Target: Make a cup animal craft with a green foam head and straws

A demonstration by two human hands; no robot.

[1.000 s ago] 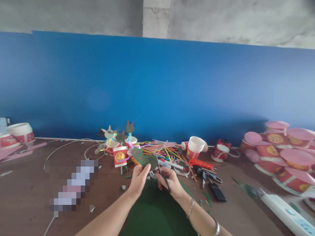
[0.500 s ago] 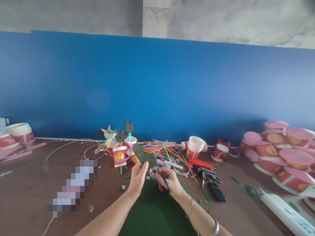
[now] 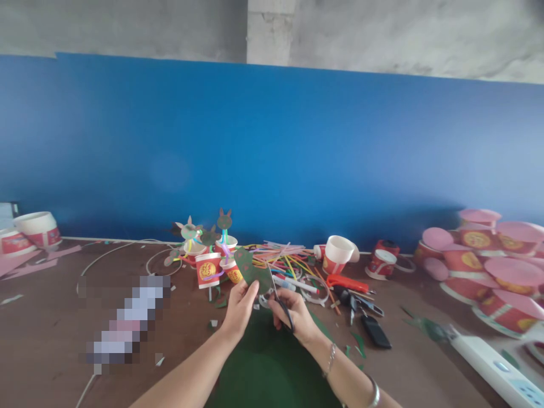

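My left hand pinches a dark green paper piece between thumb and fingers; small reddish marks show on it. The scissors are in my right hand, fingers through the dark handles. Their blades point up and away, at the paper's right edge. Whether the blades are apart is hard to tell. Beneath both hands lies a large dark green sheet. Just beyond my left hand stand red paper cups with green animal-head cutouts on coloured stems.
Coloured pipe cleaners, markers, a white cup, an orange cutter and keys lie ahead. Pink-topped cups and a power strip are right. A blue partition closes the back.
The green paper has turned slightly in my left hand, and its right edge beside the scissors looks rounder. Both hands stay nearly in place. The view shifts very slightly.
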